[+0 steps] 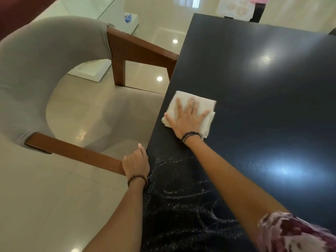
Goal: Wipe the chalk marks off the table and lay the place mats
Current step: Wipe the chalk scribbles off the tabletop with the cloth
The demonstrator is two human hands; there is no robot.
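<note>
The right hand point(187, 118), fingers spread, presses a folded white cloth point(192, 108) flat for wiping; chalk marks point(174, 193) lie nearer. The left hand point(136, 163) grips the table edge point(158, 124), likely bracing.

Dark table point(263, 99), glossy top, light glare in two spots. White folded cloth point(203, 106) lies flat near the left edge, under my right hand point(187, 119), fingers spread on it. Chalk marks point(181, 193), thin white scrawls, cover the near part of the top beside my left hand point(135, 163), which rests at the table's edge.
</note>
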